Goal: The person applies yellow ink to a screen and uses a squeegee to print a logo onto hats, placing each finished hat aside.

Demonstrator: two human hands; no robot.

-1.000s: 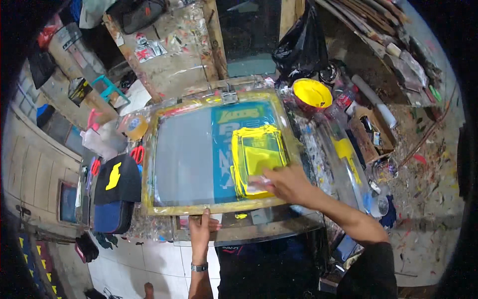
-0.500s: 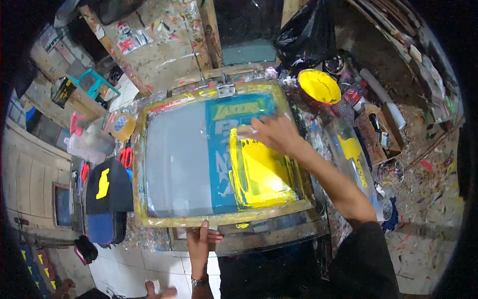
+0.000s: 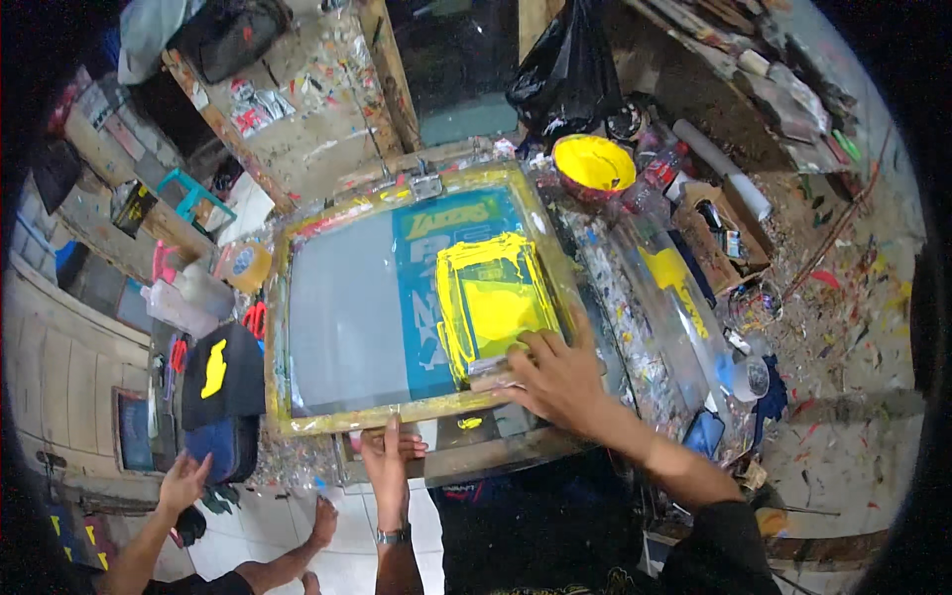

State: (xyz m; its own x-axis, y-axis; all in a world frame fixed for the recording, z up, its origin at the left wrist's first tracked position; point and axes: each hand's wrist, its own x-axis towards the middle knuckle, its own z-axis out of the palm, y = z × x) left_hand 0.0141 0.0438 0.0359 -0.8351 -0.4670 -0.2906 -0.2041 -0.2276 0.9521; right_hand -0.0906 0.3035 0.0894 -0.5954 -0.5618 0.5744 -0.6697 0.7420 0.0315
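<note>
A screen printing frame (image 3: 342, 421) lies on the bench, its mesh pale grey on the left and blue-green with a lettered stencil on the right. Thick yellow ink (image 3: 491, 309) covers part of the stencil. My right hand (image 3: 555, 372) grips a squeegee (image 3: 493, 377) at the near end of the ink, close to the frame's front edge. At that edge my left hand (image 3: 389, 458) holds the frame, its thumb up against the wood and its fingers below. What lies under the mesh is mostly hidden.
A bowl (image 3: 580, 190) of yellow ink stands behind right, near a cardboard box (image 3: 716, 238). To the left are dark fabric pieces (image 3: 223, 372) with a yellow print, red scissors (image 3: 255, 319) and bottles (image 3: 188, 300). Another person's hand (image 3: 185, 483) is close to the fabric stack.
My right hand has come from the far end of the ink to the near end with the squeegee, thinning the yellow behind it. The other person's hand has risen toward the fabric stack.
</note>
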